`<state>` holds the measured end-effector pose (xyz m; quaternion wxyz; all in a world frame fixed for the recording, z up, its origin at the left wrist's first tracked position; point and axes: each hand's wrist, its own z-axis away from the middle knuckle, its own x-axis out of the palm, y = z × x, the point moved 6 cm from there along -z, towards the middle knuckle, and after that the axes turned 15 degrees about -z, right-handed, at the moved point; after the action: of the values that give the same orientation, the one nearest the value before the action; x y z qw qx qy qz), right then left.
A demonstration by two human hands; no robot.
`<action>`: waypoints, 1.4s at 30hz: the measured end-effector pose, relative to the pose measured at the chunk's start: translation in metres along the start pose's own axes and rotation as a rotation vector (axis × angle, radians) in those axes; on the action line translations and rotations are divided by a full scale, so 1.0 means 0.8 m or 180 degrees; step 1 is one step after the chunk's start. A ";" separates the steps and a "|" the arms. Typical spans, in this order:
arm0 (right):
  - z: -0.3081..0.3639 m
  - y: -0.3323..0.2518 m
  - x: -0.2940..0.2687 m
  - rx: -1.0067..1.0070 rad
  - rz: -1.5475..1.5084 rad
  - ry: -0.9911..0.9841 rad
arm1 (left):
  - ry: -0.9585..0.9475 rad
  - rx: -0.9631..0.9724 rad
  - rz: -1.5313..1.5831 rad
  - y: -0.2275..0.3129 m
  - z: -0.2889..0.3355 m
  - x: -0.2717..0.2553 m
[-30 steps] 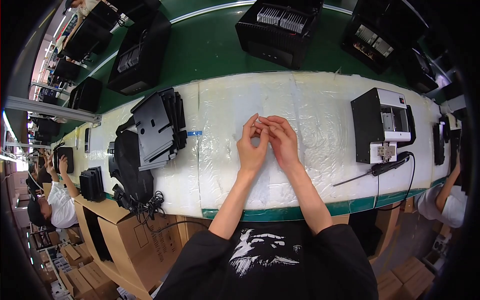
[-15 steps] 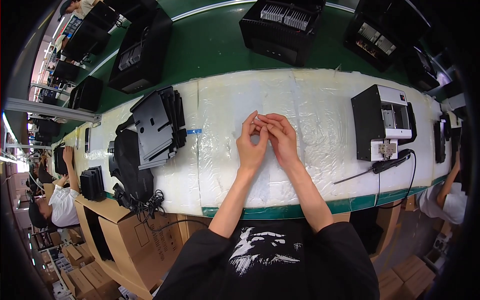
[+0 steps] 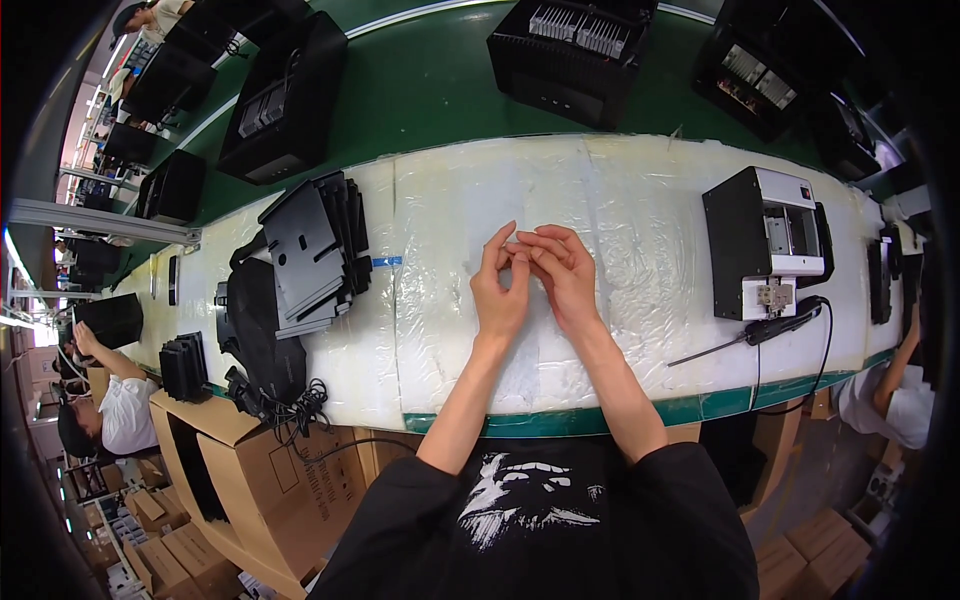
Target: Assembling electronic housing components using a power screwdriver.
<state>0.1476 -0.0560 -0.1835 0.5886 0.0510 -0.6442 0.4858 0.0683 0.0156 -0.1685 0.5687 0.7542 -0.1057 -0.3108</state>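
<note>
My left hand (image 3: 501, 298) and my right hand (image 3: 572, 290) meet at the fingertips above the middle of the film-covered white bench (image 3: 450, 350). Their fingers are loosely bent and apart, and no object shows in either hand. The right fingers overlap the left fingertips, so a small thing between them could be hidden. Left of my hands lies a stack of black metal plates (image 3: 305, 255). To the right stands a black and white screw feeder (image 3: 737, 245). A black electric screwdriver (image 3: 783, 326), with a long thin bit and a cord, lies in front of it.
A green conveyor (image 3: 420, 90) runs behind the bench, carrying black machine housings (image 3: 560, 75). Black cables (image 3: 300, 410) hang over the front edge at left, above an open cardboard box (image 3: 290, 490). A person in white (image 3: 130, 412) works at far left, another (image 3: 890, 405) at right.
My hands have barely shifted and still touch. At far left, the co-worker's arm has moved and the black part there is now tilted up.
</note>
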 end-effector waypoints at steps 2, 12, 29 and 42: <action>0.000 0.000 -0.001 0.0016 0.0008 0.0000 | 0.0003 -0.0012 0.0010 0.000 0.000 0.000; -0.001 0.001 0.000 0.0114 -0.0217 -0.0053 | -0.0003 -0.0133 0.0058 -0.006 0.000 -0.001; 0.001 0.001 -0.003 0.0063 0.0136 -0.0051 | -0.0144 -0.0105 0.0365 0.001 0.000 0.001; 0.001 0.001 0.000 0.0157 -0.0023 0.0093 | -0.0158 -0.0203 0.0368 0.005 0.001 -0.002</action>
<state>0.1464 -0.0564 -0.1833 0.5983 0.0606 -0.6232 0.5000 0.0676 0.0146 -0.1641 0.6066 0.7204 -0.1532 -0.2993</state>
